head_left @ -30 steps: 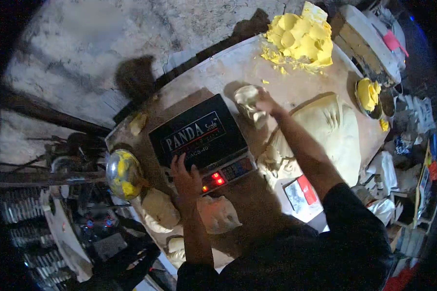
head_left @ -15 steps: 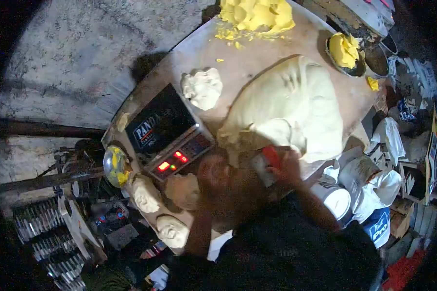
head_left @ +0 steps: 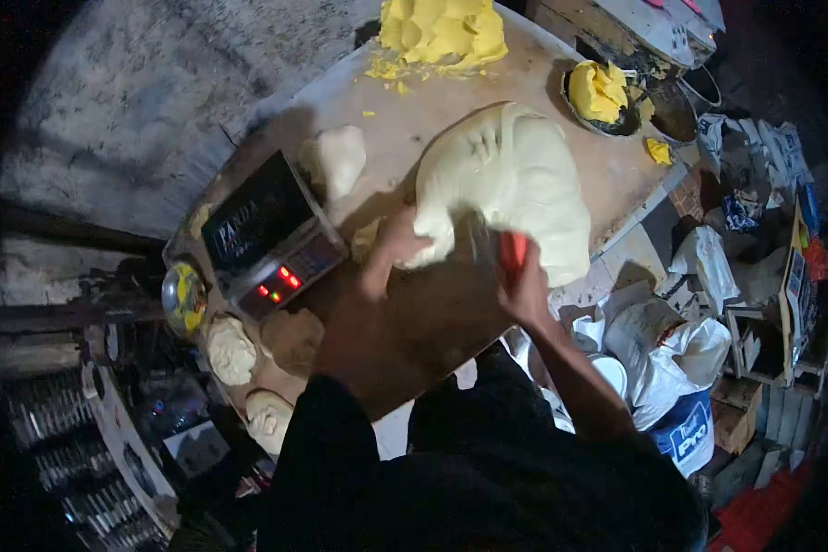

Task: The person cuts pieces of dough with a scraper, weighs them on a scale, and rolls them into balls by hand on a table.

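Note:
A large smooth mound of pale dough point(head_left: 515, 175) lies on the table. My right hand point(head_left: 524, 283) is closed round the red handle of a scraper point(head_left: 513, 250), whose blurred blade is at the dough's near edge. At the dough's lower left lobe is my left hand point(head_left: 397, 247), its fingers spread and touching or nearly touching it. Left of that hand stands a digital scale point(head_left: 271, 235) with lit red digits. A smaller dough piece point(head_left: 338, 161) rests beyond the scale, and two more dough pieces point(head_left: 231, 351) point(head_left: 269, 419) lie at the table's near left edge.
Yellow fat point(head_left: 446, 32) is heaped at the table's far edge. A bowl point(head_left: 575, 109) of the same stuff stands at the far right. A metal bowl point(head_left: 185, 299) sits at the left edge. Sacks point(head_left: 685, 432) and a white bucket point(head_left: 607, 375) are on the floor at right.
My left hand has moved up from near the scale's front to the dough. The right hand and scraper have moved slightly up. The dough piece beyond the scale looks different in shape. The view has shifted.

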Motion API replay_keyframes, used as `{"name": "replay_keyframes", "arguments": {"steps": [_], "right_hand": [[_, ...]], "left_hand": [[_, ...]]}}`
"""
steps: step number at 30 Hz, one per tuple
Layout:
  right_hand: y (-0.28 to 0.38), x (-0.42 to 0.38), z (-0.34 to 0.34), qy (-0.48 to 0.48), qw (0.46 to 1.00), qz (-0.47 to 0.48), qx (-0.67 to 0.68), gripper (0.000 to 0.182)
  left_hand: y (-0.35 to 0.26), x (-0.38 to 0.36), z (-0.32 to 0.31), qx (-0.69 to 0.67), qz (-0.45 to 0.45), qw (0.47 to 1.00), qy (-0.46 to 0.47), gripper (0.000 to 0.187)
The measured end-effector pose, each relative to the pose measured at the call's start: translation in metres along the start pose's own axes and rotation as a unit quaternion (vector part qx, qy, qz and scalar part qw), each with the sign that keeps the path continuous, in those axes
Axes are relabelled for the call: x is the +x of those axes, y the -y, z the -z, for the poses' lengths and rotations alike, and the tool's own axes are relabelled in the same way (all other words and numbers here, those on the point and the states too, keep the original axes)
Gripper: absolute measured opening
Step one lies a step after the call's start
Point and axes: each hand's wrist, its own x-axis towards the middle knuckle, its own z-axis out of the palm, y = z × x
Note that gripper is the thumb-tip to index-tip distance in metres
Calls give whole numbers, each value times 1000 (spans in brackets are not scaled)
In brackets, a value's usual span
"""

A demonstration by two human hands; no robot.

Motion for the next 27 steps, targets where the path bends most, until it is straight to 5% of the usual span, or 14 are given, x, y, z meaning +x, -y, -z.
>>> {"name": "replay_keyframes", "arguments": {"steps": [2,4,5,8,11,14,17,22,27], "right_hand": [[29,41,-21,49,995,57,-66,43],[59,58,-60,250,947,32,-200,36],[26,52,-95,216,946,135,-201,34],[35,25,-101,252,937,61,-234,32],[-19,4,-93,288,918,41,-271,45],[8,7,-85,305,906,13,-294,47],[23,31,-106,298,923,37,-241,47],[-42,59,-201,284,866,325,-251,34],[2,9,-111,366,911,98,-165,32]], "left_hand": [[28,-52,-40,6,-138,988,-63,67],[39,-107,-60,23,-76,996,-46,65],[44,-134,-68,34,-45,998,-38,65],[59,-188,-83,63,46,997,-15,64],[82,-225,-106,49,-41,992,-107,63],[104,-242,-143,30,-15,991,-132,64],[65,-273,-113,-166,14,969,-185,63],[67,-282,-124,-116,49,970,-208,84],[16,-244,-51,11,11,955,-296,96]]}}
